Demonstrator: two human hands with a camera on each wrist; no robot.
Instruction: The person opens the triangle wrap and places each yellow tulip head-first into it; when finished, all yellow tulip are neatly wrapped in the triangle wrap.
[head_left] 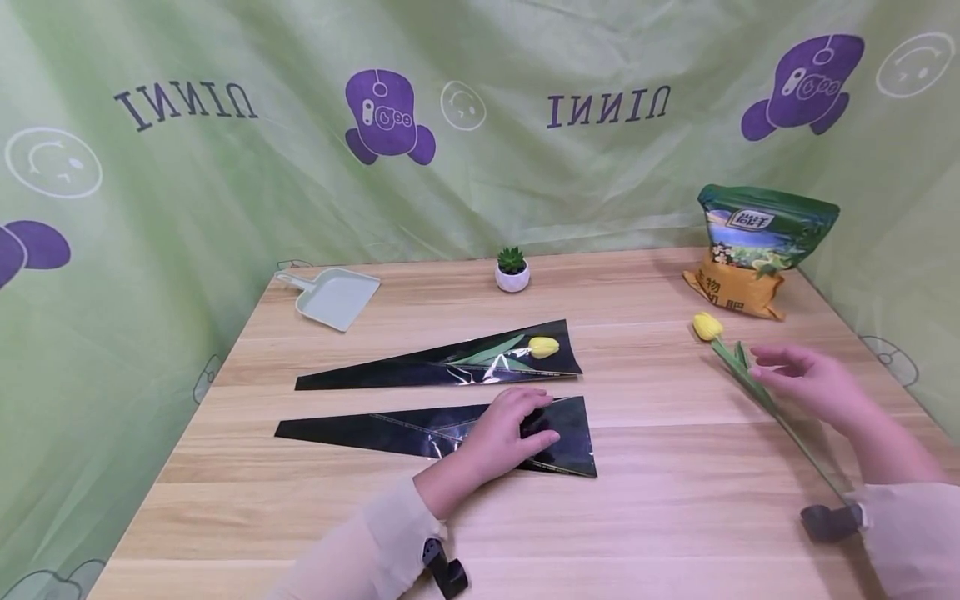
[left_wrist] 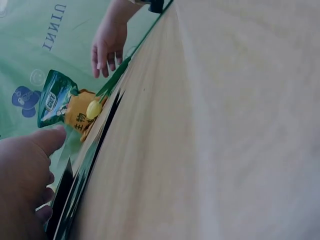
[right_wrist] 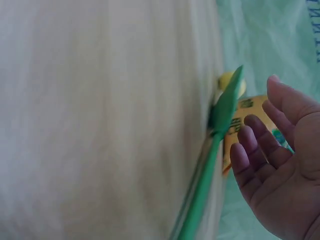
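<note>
Over the wide end of the nearer black flower sleeve [head_left: 337, 429] is my left hand [head_left: 502, 437], fingers loosely bent; whether it touches the film I cannot tell. Behind it, a second black sleeve [head_left: 375, 372] has a yellow tulip [head_left: 543, 347] with green leaves inside. On the right of the table lies a loose yellow tulip [head_left: 707, 327], its long stem running toward my right sleeve. My right hand [head_left: 813, 387] hovers beside its leaves with relaxed fingers. In the right wrist view a gap shows between those fingers and the green stem [right_wrist: 200, 200].
A green and orange bag [head_left: 750, 250] stands at the back right. At the back middle is a small potted succulent [head_left: 512, 273], with a pale dustpan [head_left: 339, 297] at the back left. A printed green curtain [head_left: 510, 183] hangs behind the wooden table [head_left: 637, 533].
</note>
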